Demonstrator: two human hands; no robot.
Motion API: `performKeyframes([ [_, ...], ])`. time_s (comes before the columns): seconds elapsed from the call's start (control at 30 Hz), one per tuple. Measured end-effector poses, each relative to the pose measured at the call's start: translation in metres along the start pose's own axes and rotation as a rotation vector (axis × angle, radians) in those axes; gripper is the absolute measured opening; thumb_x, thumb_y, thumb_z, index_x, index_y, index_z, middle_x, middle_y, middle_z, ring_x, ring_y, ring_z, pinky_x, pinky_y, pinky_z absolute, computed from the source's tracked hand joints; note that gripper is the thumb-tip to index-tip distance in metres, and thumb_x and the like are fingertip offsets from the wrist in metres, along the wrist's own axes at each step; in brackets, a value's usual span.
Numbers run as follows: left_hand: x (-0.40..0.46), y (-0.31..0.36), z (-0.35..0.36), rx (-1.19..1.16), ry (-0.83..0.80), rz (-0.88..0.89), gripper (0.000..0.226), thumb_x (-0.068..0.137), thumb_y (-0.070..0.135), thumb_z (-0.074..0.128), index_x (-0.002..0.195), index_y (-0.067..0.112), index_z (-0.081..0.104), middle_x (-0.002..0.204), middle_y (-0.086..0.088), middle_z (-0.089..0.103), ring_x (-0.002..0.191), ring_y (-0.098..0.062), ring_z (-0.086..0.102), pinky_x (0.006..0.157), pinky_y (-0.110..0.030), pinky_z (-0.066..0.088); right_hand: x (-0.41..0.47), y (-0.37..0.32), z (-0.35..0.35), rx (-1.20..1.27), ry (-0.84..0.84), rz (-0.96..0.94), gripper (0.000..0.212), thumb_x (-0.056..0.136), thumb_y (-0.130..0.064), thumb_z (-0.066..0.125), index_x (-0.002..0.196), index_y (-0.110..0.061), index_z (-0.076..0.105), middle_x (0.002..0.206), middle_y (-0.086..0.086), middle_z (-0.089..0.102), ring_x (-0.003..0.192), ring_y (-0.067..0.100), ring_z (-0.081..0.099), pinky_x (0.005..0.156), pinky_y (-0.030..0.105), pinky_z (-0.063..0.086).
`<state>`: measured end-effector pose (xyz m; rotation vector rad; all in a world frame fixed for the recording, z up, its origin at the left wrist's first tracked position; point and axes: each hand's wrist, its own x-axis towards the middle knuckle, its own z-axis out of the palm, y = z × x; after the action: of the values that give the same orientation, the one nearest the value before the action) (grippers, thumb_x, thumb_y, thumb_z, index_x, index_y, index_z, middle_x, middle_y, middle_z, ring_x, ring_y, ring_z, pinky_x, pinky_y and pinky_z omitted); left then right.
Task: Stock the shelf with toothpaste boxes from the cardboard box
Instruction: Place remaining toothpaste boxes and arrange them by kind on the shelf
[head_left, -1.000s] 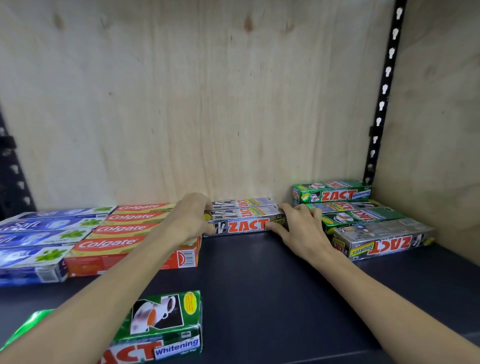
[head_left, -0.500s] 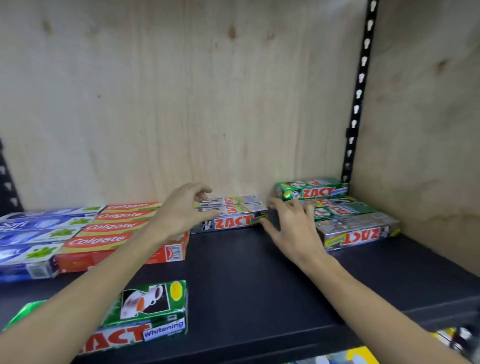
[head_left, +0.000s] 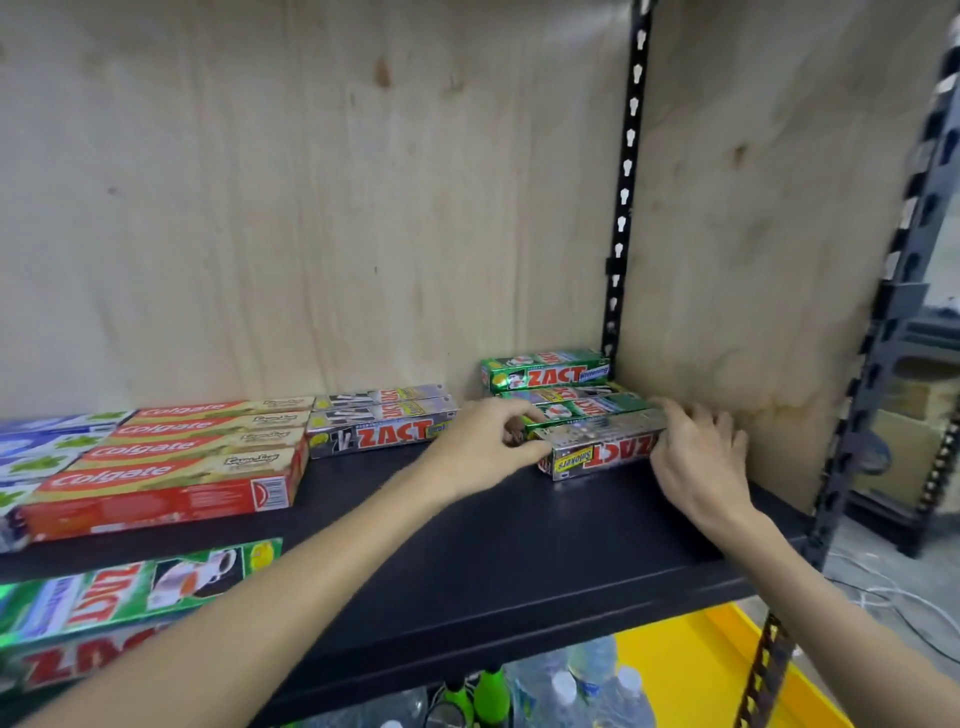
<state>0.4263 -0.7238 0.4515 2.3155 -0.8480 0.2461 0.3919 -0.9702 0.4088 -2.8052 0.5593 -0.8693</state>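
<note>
Both hands bracketed the silver ZACT box (head_left: 602, 451) in the head view: left hand (head_left: 480, 449) had fingers curled on its near-left end, right hand (head_left: 696, 457) fingers bent against its right end, box lying flat on the shelf (head_left: 519, 561) just in front of the green ZACT boxes (head_left: 576, 402). Likely light, stiff but crushable glossy carton; best held by both short ends or pinched across the long sides.

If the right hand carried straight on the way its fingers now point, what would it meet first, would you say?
The right hand already touches the right end of the silver ZACT box. Its fingers point up and left across that box, so next would probably come the green ZACT boxes behind it; depth is unclear.
</note>
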Motion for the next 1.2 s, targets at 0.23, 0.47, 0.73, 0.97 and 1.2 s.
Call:
performKeyframes([
  [0.23, 0.002, 0.005, 0.037, -0.071, 0.115, -0.030, 0.032, 0.088, 0.035, 0.077, 0.116, 0.024, 0.068, 0.096, 0.012, 0.059, 0.086, -0.008, 0.056, 0.076, -0.024, 0.045, -0.001, -0.001, 0.001, 0.030, -0.090, -0.011, 0.061, 0.087, -0.017, 0.056, 0.146, -0.029, 0.049, 0.127, 0.023, 0.055, 0.116, 0.046, 0.044, 0.102, 0.051, 0.034],
  [0.47, -0.024, -0.042, -0.032, 0.076, -0.084, -0.118, 0.016, 0.091, 0.031, 0.074, 0.103, 0.028, 0.065, 0.103, 0.004, 0.069, 0.098, -0.018, 0.066, 0.093, -0.039, 0.053, -0.024, -0.005, -0.012, 0.317, -0.165, -0.295, 0.051, 0.089, -0.041, 0.074, 0.138, -0.036, 0.057, 0.130, 0.005, 0.059, 0.123, 0.031, 0.043, 0.103, 0.044, 0.037],
  [0.73, -0.084, -0.052, -0.114, 0.263, -0.284, -0.194, 0.027, 0.107, 0.037, 0.044, 0.114, 0.030, 0.069, 0.107, 0.023, 0.066, 0.104, -0.001, 0.059, 0.098, -0.028, 0.044, -0.045, -0.042, -0.026, 0.700, -0.379, -0.502, 0.050, 0.086, -0.048, 0.072, 0.133, -0.033, 0.063, 0.118, -0.015, 0.069, 0.112, -0.005, 0.061, 0.098, 0.020, 0.050],
  [0.97, -0.111, -0.045, -0.118, 0.053, -0.103, -0.036, 0.033, 0.085, 0.053, 0.072, 0.116, 0.044, 0.066, 0.107, 0.018, 0.071, 0.099, -0.002, 0.066, 0.089, -0.031, 0.054, -0.048, -0.066, -0.016, 0.740, -0.397, -0.450, 0.031, 0.097, -0.046, 0.063, 0.126, -0.038, 0.068, 0.091, -0.008, 0.073, 0.090, 0.007, 0.067, 0.083, 0.025, 0.052],
  [1.2, -0.112, -0.053, -0.118, 0.280, -0.139, -0.009, 0.040, 0.096, 0.049, 0.060, 0.136, 0.043, 0.057, 0.128, 0.023, 0.063, 0.106, 0.012, 0.056, 0.083, -0.006, 0.040, -0.049, -0.081, -0.013, 0.640, -0.334, -0.429, 0.028, 0.102, -0.054, 0.048, 0.084, -0.054, 0.069, 0.070, -0.035, 0.059, 0.075, -0.007, 0.053, 0.079, 0.028, 0.038],
])
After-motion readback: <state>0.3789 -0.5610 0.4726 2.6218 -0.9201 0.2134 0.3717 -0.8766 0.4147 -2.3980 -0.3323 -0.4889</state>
